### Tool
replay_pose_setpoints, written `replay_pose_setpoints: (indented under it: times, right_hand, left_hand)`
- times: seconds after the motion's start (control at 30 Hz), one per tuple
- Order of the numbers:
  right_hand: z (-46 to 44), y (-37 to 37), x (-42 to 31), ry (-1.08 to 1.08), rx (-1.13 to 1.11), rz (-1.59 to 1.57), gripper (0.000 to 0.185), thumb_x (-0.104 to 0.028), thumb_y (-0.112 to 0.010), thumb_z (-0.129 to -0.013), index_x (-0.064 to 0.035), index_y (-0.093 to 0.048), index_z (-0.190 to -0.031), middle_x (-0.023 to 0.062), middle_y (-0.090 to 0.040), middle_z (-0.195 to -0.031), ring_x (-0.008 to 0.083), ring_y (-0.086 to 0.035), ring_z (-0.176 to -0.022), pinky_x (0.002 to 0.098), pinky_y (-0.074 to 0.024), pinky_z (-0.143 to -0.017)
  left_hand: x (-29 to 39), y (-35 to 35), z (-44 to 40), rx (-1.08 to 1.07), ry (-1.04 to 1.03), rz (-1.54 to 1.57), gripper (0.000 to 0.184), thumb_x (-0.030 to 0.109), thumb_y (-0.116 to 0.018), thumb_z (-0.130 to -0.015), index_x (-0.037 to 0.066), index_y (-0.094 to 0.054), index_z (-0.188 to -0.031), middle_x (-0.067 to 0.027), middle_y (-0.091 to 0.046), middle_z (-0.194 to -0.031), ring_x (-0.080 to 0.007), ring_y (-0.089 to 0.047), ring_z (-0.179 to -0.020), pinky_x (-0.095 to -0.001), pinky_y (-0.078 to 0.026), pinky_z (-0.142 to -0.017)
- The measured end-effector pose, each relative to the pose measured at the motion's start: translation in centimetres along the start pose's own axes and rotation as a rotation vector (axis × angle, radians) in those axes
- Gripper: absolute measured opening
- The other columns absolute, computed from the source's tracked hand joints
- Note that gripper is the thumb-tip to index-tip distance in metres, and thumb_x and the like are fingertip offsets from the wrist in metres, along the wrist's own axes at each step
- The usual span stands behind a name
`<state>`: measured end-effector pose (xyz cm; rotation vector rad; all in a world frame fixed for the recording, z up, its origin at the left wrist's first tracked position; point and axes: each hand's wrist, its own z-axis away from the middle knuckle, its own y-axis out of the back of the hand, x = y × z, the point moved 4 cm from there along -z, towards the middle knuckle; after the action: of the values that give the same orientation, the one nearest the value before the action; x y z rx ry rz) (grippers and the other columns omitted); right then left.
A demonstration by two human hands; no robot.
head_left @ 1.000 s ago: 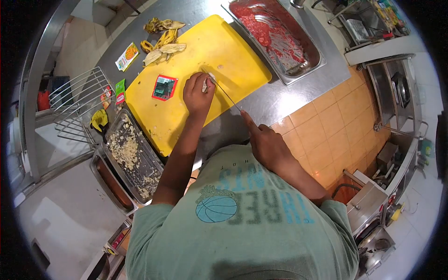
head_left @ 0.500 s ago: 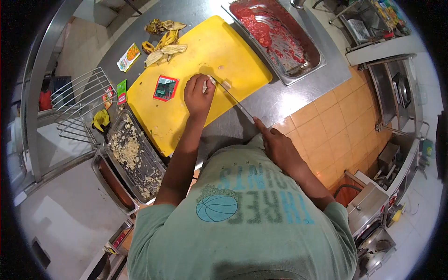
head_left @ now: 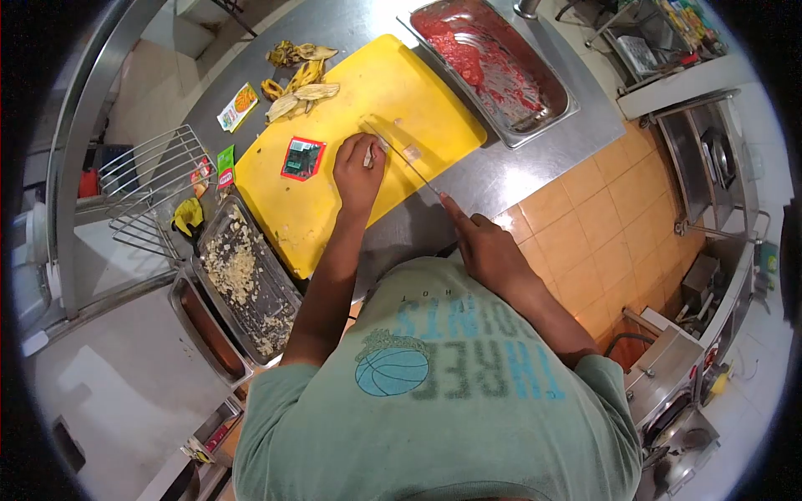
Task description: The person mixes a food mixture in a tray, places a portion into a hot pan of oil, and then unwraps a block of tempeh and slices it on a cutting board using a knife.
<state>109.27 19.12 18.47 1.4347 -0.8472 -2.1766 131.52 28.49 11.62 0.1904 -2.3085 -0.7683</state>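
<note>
My left hand is closed round a small pale piece of food over the yellow cutting board. The fingers hide most of that piece. My right hand grips the handle end of a long knife, its blade slanting up and left across the board beside the left fingertips. A small pale slice lies on the board just right of the blade. Left of my left hand, a red-edged dark packet lies flat on the board.
Banana peels lie at the board's upper left edge. A steel pan with red sauce stands at the upper right. At the left are a tray with crumbled pale food, small packets and a wire rack.
The knife drew back toward my body, then moved forward again along the left fingers. A pale slice now shows right of the blade. My left hand has barely moved.
</note>
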Motion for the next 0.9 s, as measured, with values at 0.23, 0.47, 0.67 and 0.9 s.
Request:
replay_pose_setpoints:
  times: [0.23,0.47,0.67,0.9]
  right_hand:
    - [0.1,-0.1,-1.6,-0.101,-0.069,0.031,0.066,-0.006,-0.046,-0.087,-0.0243,-0.023,-0.146,0.0283,-0.056,-0.097,0.0485,-0.059,-0.08,0.0525,-0.0495,-0.069]
    - [0.2,-1.2,-1.9,-0.005,0.052,0.026,0.061,-0.007,-0.047,-0.089,-0.0183,-0.027,-0.146,0.0244,-0.057,-0.085,0.0429,-0.059,-0.068,0.0497,-0.0485,-0.062]
    - [-0.1,-1.2,-2.0,-0.089,-0.062,-0.023,0.067,-0.006,-0.047,-0.086,-0.0211,-0.023,-0.147,0.0254,-0.056,-0.093,0.0454,-0.06,-0.079,0.0498,-0.0504,-0.071]
    - [-0.8,-1.4,-1.4,-0.008,0.014,-0.052,0.066,-0.003,-0.049,-0.085,-0.0176,-0.026,-0.146,0.0238,-0.057,-0.086,0.0431,-0.06,-0.076,0.0485,-0.05,-0.068]
  left_hand:
    - [0.3,0.1,-0.1,0.006,-0.022,-0.065,0.013,0.002,-0.065,-0.077,0.0,-0.065,-0.091,-0.013,-0.063,-0.093,-0.0287,-0.064,-0.084,-0.0342,-0.052,-0.074]
    - [-0.2,-0.1,0.1,0.005,-0.003,-0.039,0.017,0.005,-0.066,-0.075,0.0,-0.065,-0.091,-0.0133,-0.064,-0.094,-0.0303,-0.062,-0.086,-0.0369,-0.051,-0.076]
    - [-0.3,-0.1,-0.1,-0.01,-0.006,-0.042,0.017,0.004,-0.066,-0.075,0.001,-0.065,-0.092,-0.0131,-0.064,-0.093,-0.0304,-0.063,-0.084,-0.0372,-0.052,-0.074]
    - [-0.1,0.0,-0.3,-0.006,-0.032,-0.035,0.014,0.004,-0.065,-0.076,0.002,-0.065,-0.09,-0.012,-0.064,-0.091,-0.0295,-0.063,-0.082,-0.0365,-0.052,-0.072]
